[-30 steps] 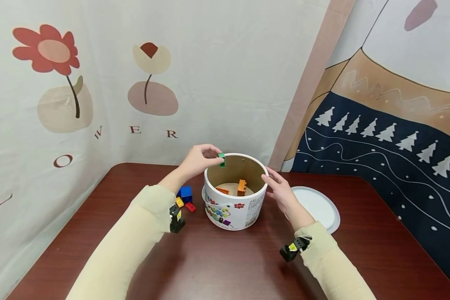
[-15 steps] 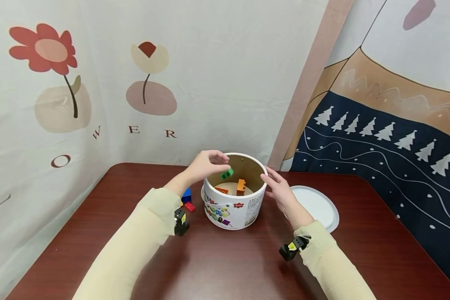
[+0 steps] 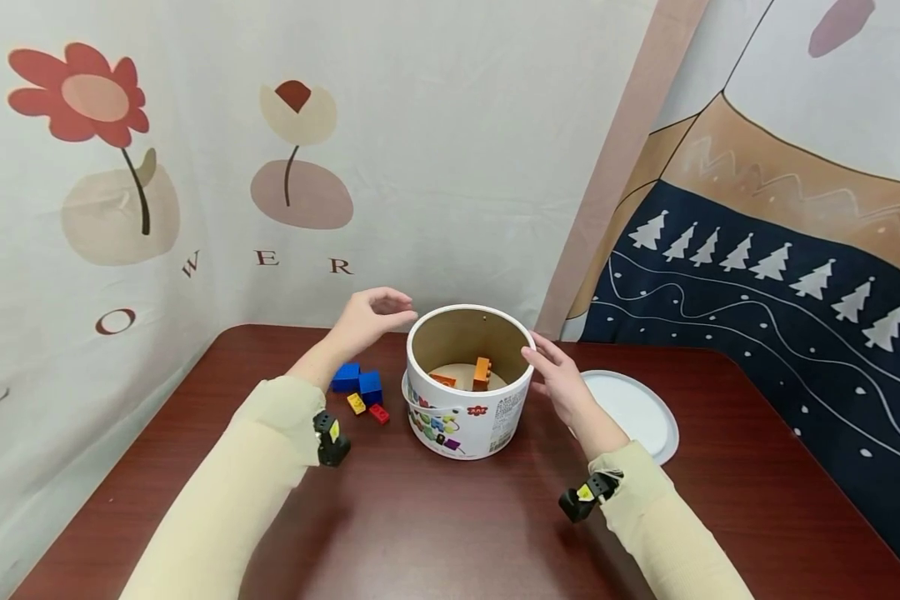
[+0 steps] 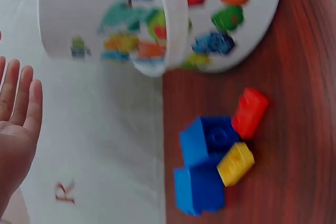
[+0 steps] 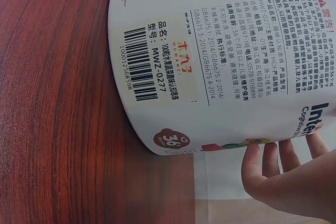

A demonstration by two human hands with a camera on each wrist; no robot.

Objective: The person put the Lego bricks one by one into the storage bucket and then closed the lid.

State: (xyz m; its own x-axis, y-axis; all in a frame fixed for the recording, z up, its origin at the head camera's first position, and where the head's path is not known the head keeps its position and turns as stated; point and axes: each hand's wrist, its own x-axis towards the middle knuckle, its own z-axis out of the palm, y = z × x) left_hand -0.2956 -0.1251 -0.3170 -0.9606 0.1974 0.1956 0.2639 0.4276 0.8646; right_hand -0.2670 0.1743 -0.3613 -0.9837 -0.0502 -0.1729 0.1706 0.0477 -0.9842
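A white toy bucket stands upright on the table, with orange blocks inside. My left hand is just left of its rim, fingers relaxed and holding nothing. My right hand rests against the bucket's right side, its thumb tip at the rim. In the right wrist view the right hand's fingers touch the printed outer wall. Left of the bucket lie two blue blocks, a yellow block and a red block. The green block is out of sight.
A round white lid lies on the dark wooden table to the right of the bucket. A printed cloth hangs behind the table. The bucket's white handle hangs down its left front.
My left hand lowered a green block into the bucket's mouth, let it go, then moved back left without it. The blue and yellow blocks show again. The right hand stayed on the bucket.
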